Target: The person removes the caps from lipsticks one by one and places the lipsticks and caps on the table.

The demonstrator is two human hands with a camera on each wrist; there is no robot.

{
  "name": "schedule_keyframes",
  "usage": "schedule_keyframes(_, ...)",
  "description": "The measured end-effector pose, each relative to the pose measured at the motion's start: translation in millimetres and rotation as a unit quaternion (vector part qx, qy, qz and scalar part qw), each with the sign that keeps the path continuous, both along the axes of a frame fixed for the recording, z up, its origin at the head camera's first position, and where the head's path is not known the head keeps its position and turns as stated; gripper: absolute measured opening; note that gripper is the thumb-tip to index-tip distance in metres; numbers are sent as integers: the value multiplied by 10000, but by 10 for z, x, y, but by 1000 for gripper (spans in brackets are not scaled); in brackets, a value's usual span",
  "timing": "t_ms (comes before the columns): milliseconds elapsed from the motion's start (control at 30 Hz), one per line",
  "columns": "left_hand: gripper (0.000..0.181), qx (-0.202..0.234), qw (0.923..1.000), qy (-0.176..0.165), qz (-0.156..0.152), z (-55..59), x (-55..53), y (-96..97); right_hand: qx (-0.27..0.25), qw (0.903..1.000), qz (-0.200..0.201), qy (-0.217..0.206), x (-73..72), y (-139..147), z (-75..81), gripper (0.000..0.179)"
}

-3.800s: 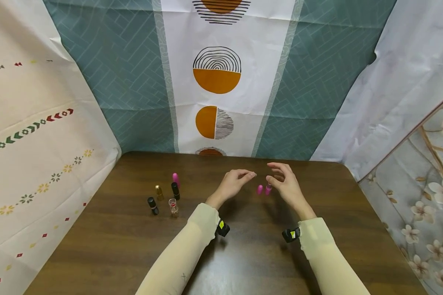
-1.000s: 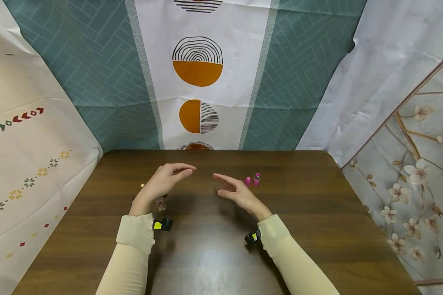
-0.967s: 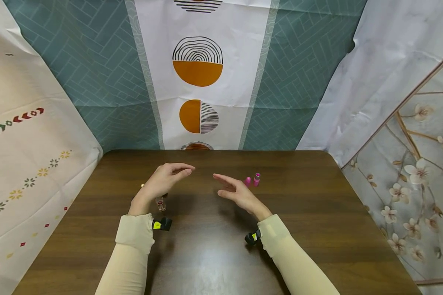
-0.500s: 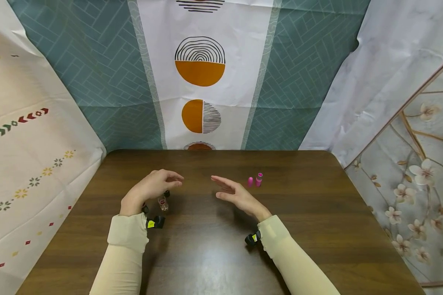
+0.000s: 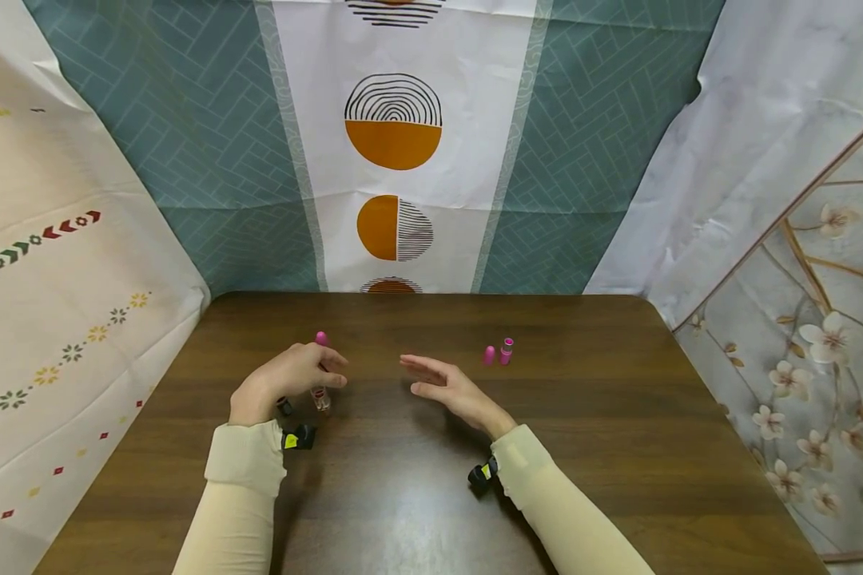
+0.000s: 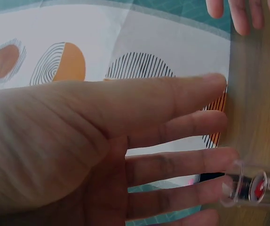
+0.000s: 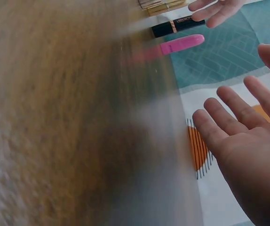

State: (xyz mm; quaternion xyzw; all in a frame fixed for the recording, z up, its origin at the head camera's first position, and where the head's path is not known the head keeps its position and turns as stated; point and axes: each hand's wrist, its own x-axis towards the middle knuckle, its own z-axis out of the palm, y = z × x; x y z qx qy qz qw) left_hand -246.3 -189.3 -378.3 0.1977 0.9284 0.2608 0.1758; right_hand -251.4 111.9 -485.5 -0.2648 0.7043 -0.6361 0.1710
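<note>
Clear plastic, the lipstick tube (image 5: 321, 401) sits just beside the left hand (image 5: 286, 378), whose fingers are loosely extended; whether they touch it, I can't tell. The right hand (image 5: 451, 394), spread, holding nothing, is farther off. Tube looks light, stiff, slick; pinch its sides.

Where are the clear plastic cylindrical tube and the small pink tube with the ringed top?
Clear plastic cylindrical tube (image 5: 321, 400): head view, its visible body.
Small pink tube (image 5: 507, 353): head view, middle of its side.
</note>
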Motion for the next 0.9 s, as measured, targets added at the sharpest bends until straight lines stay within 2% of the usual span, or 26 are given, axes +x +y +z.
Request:
schedule_keyframes(333,42,-246,9995,-202,8,-41,10,-50,127,9998,118,-139,52,-85,-24,56)
schedule_keyframes(567,43,-231,9988,-387,192,-99,42,-50,31,9996,163,-212,73,-119,-23,56)
schedule_keyframes(767,45,-282,9982,-369,374,-128,48,-38,13,9994,187,-304,72,-144,-52,57)
schedule_keyframes(900,46,-214,9983,-433,316,-169,39,-29,-135,9985,282,-445,60,-174,-78,58)
